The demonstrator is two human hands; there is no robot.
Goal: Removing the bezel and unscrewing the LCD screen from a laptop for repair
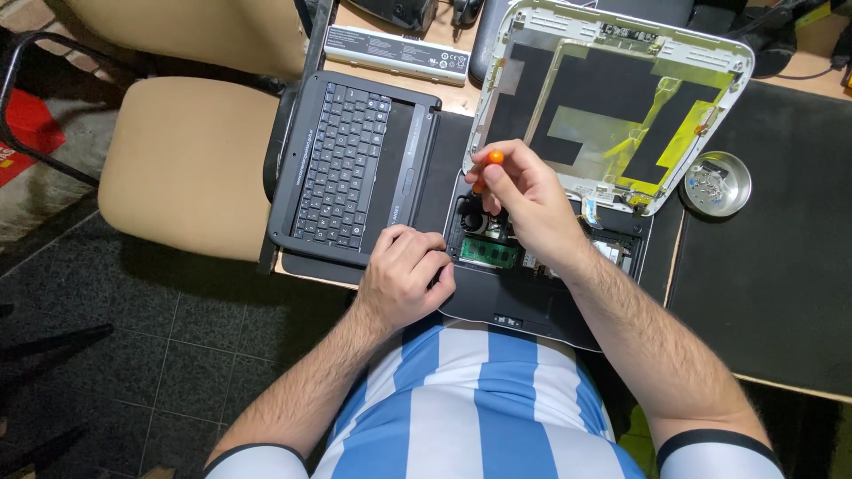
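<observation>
Near the centre of the frame, the right hand (pixel 524 200) is closed around a screwdriver with an orange cap (pixel 493 160), fingers clamped on its handle, the tool standing roughly upright over the opened laptop base (pixel 532 306). Its tip is hidden behind the hand. Just lower left of it, the left hand (pixel 406 275) is curled into a loose fist, holding nothing that can be seen, and rests on the base's left edge, touching the corner of the detached keyboard panel (pixel 351 168). A green memory module (pixel 488 253) shows in the open base between the two hands. Above the right hand lies the white screen lid (pixel 612 98), inside facing up. At right of the lid a small round metal dish (pixel 715 184) holds screws. A long grey battery (pixel 397 53) lies at upper centre, a tan chair (pixel 186 160) at left
</observation>
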